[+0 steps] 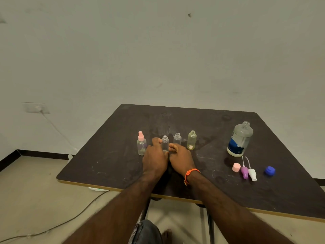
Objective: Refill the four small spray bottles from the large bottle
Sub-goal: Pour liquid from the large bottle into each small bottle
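Dark table (pixel 263 191), hands flanking uncapped small bottle (pixel 165 143)

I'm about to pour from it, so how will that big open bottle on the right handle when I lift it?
The large bottle looks mostly full, so it is probably heavy for its size. Its cap is off, so tilting could spill quickly. The smooth plastic and label may be a bit slippery; a firm grip around the body seems wise. It stands upright on a broad base, unlikely to tip.

Dim, soft light; wide-angle edge distortion

Head-worn view, forward and down
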A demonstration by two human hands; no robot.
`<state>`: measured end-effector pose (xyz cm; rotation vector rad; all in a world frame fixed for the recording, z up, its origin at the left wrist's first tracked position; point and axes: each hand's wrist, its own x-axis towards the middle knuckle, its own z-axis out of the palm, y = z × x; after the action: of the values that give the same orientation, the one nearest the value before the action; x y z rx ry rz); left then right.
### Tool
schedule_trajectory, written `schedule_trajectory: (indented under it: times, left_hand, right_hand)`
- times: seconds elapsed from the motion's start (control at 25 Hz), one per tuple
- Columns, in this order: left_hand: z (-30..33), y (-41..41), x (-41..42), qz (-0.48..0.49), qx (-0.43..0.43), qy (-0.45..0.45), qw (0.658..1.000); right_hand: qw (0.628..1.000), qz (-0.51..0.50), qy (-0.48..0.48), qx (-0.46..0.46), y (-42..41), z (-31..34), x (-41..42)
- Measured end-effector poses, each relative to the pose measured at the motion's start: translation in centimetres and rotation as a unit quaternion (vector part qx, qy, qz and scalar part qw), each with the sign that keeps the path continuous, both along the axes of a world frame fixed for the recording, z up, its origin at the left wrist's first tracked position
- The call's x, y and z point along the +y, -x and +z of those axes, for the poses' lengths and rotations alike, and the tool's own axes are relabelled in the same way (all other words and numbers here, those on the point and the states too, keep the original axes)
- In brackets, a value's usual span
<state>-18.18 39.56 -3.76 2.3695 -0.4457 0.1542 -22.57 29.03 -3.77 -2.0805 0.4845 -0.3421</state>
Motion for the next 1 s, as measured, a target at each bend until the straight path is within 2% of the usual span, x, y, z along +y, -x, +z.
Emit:
schedule_trajectory:
  times: [0.28,0.52,0.68,0.8,0.92,1.0]
  left_hand:
    - [-0.4,-0.6,-0.1,-0.022,0.000,0.005,1.000]
    - [1.1,1.8,2.2,0.025,-0.080,0.006,0.996]
    - [0.3,0.8,5.7,0.084,-0.114,0.052,0.989]
    - [-0.3,-2.7,7.5,0.118,-0.054,0.051,0.990]
    - [-0.7,-6.1,8.1,0.065,0.046,-0.023,0.997]
    - [-1.0,-7.1,8.1,0.017,0.057,-0.011,0.998]
  right_hand:
    - [1.000,0.013,0.007,0.010,-0.4,0.3,0.4]
    - [0.998,-0.035,0.043,-0.015,1.3,0.6,0.7]
    - [0.996,0.015,0.086,-0.020,1.1,0.8,2.2]
    - [0.993,0.080,0.085,-0.022,-0.2,1.2,4.0]
    - [0.988,0.110,0.109,-0.004,-1.9,2.0,5.4]
    - [0.984,0.124,0.123,0.022,-2.7,2.4,6.0]
